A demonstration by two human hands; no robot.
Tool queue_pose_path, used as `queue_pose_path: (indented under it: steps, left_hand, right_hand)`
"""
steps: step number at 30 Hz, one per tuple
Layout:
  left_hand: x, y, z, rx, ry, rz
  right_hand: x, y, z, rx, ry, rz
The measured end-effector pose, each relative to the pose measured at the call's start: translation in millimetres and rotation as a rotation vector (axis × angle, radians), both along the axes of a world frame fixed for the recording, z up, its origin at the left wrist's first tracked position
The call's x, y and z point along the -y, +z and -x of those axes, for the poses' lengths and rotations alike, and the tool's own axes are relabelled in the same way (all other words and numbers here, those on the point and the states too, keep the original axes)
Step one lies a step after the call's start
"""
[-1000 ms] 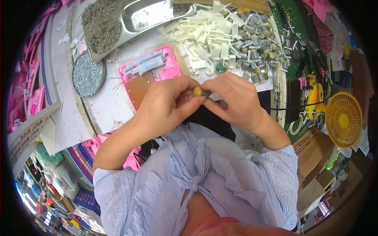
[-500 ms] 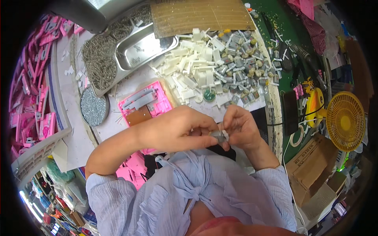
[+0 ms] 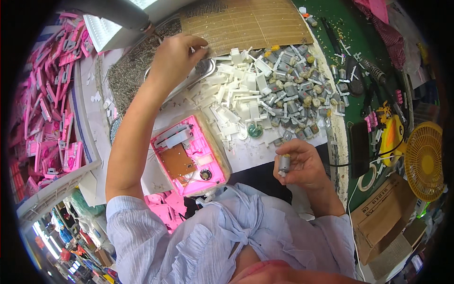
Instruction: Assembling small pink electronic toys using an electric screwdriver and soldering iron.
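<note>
My right hand (image 3: 302, 165) holds a small grey motor (image 3: 284, 163) upright between thumb and fingers, in front of my chest. A pale end piece shows at the motor's lower end. My left hand (image 3: 177, 54) is stretched far forward over the shiny metal tray (image 3: 208, 71), beside the cardboard sheet. Its fingers are curled in toward the thumb; whatever they hold is too small or hidden to make out. Nearer to me lies a pink plastic housing (image 3: 215, 173) with a brown board (image 3: 177, 161), a grey part and thin wires inside.
White plastic brackets (image 3: 231, 99) and grey motors (image 3: 293, 85) lie heaped beyond my right hand. Small screws (image 3: 125, 85) fill the area left of the tray; a cardboard sheet (image 3: 246, 23) lies behind. Pink parts (image 3: 42, 118) are piled far left. A yellow fan (image 3: 429, 158) stands right.
My hands were together around a small grey part; now they are apart. My left hand has swung forward to the tray, uncovering the pink housing, while my right hand keeps the motor.
</note>
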State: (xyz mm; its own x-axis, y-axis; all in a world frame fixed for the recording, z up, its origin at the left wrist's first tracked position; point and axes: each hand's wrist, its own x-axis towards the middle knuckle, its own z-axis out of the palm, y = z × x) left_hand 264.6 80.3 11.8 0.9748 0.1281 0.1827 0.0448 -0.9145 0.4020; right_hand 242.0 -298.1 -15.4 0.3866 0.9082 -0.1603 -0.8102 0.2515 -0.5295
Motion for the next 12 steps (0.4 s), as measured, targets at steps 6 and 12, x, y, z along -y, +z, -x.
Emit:
queue_pose_path:
  steps: [6,12]
  left_hand:
    - [2,-19,-3,0.037,-0.028,-0.048]
    - [10,-19,-6,-0.131,0.118,0.023]
  right_hand:
    - [-4,2,-4,0.064,-0.020,0.046]
    - [-3,7,-6,0.218,-0.048,0.100]
